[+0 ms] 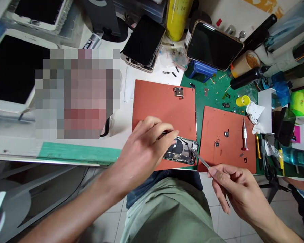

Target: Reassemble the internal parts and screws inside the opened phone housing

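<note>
An opened phone (184, 152) lies near the front edge of the left red mat (164, 104), its inner parts showing. My left hand (147, 145) is over the phone's left end, fingers bent and pressed together; whatever they grip is hidden. My right hand (233, 185) pinches a thin metal tool (203, 161), whose tip reaches the phone's right end. A small camera-like part (178, 92) sits at the top of the left mat. On the right red mat (228, 118) lie a few small parts (226, 133) and a silver screwdriver (244, 135).
Behind the mats stand a propped phone (214, 44) on a blue stand (202, 70), stacked phones (144, 40) and a yellow bottle (177, 20). At the right are a white organizer (264, 108) and several tools. A large white tablet (15, 67) lies at left; a person's leg shows far right.
</note>
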`<state>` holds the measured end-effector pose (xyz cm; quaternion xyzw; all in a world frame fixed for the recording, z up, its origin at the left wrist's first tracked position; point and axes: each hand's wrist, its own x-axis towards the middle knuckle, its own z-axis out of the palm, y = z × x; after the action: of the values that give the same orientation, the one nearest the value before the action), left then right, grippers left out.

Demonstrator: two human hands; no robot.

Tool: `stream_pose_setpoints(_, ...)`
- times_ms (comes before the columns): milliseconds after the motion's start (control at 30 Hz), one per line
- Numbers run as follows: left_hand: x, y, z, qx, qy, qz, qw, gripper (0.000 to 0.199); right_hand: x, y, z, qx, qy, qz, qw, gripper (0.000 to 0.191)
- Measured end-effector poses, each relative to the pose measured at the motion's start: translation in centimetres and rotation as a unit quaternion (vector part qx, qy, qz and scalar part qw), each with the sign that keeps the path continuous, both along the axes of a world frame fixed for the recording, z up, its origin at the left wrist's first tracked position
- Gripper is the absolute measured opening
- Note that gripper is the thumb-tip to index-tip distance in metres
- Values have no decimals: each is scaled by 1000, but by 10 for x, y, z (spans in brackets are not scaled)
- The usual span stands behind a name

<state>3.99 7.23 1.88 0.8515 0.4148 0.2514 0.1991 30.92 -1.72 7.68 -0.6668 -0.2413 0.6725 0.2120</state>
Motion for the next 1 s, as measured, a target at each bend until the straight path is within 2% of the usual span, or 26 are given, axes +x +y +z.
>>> stream_pose_setpoints(167, 15, 14, -4, -24, 58, -68, 996, 29, 5, -1, -2, 29, -61, 62, 996, 51)
stream_pose_setpoints(333, 19, 16, -6, -19, 94, -95, 991, 30, 3, 3, 2, 79, -162, 141, 973, 55)
stream_pose_setpoints(433, 21, 18, -5, -19, 100, -109, 989, 31, 2, 9, 5, 89, -185, 168, 964, 59)
stream_pose_setpoints(733, 28, 25, -5, -10, 129, -137, 982, 31, 14, 30, 11, 37, -91, 124, 987, 55)
stream_pose_setpoints(900, 29, 27, -4, -13, 146, -145, 979, 35, 20, 42, 13, 12, -70, 104, 992, 40)
stream_pose_setpoints(1000, 30, 28, -4, -10, 142, -146, 979, 34, 22, 47, 15, 10, -77, 104, 991, 39)
